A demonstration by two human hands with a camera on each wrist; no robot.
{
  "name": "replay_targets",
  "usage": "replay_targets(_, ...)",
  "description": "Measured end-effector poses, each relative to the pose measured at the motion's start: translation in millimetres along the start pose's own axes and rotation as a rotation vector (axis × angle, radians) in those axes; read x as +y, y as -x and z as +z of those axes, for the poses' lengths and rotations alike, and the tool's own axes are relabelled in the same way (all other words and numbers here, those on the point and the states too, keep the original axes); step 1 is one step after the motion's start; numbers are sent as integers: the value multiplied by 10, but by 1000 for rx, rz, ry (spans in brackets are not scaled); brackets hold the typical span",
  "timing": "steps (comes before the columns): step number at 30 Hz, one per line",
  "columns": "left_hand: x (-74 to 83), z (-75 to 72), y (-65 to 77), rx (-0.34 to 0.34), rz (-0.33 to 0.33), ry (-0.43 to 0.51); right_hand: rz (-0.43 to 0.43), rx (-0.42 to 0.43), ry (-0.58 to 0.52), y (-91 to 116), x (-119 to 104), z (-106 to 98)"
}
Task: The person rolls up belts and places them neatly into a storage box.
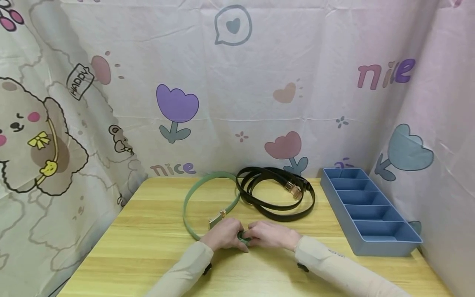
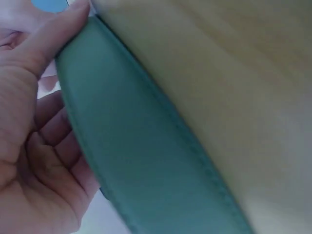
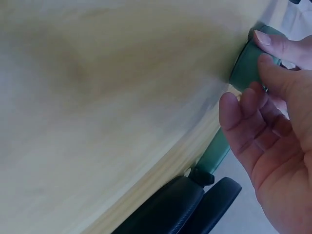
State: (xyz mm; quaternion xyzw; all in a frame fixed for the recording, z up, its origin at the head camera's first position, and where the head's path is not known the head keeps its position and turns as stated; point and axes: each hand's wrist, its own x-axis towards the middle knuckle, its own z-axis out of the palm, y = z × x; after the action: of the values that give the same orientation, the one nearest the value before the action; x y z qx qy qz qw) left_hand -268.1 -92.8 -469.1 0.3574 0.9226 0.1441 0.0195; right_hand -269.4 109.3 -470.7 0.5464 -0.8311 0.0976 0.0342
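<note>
A green belt [image 1: 215, 175] lies in a wide loop on the table, its metal buckle [image 1: 217, 219] just beyond the left hand. One end is wound into a small tight coil [image 1: 243, 237] between the two hands. The left hand [image 1: 227, 233] pinches the belt, whose flat stitched strap [image 2: 122, 112] runs past the palm in the left wrist view. From the other side, the right hand [image 1: 272, 234] grips the coil, with thumb and index finger on its green band [image 3: 247, 63] in the right wrist view. The right hand's other fingers are loosely bent.
Behind the hands, black belts [image 1: 283, 217] lie loosely coiled beside the green loop, a shiny buckle [image 1: 294, 190] on top. A blue-grey divided tray [image 1: 387, 248] stands along the table's right side. A patterned cloth [image 1: 237, 82] hangs behind the table [image 1: 122, 247].
</note>
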Motion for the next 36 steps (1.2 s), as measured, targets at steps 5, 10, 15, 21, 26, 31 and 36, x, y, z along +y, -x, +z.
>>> replay_targets(5, 12, -33, -5, -25, 43, -19, -23, 13, 35, 3, 10, -16)
replay_targets(10, 15, -128, 0, -112, 94, 11, -40, 6, 69, 18, 64, -36)
replay_targets(15, 11, -130, -6, -95, 58, -45, -31, -3, 77, 19, 65, -37)
replay_targets(21, 43, -66, 6, -21, 40, -144, -5, 0, 79, 21, 4, -32)
replay_targets(26, 127, -32, 24, 33, 14, -183, -13, 19, 89, 36, -29, -45)
replay_targets(31, 130, -26, 35, 32, 29, -130, -27, 2, 148, 27, -51, -44)
replay_targets(36, 66, -40, 53, -73, 88, -27, -45, -21, 132, 16, -47, -15)
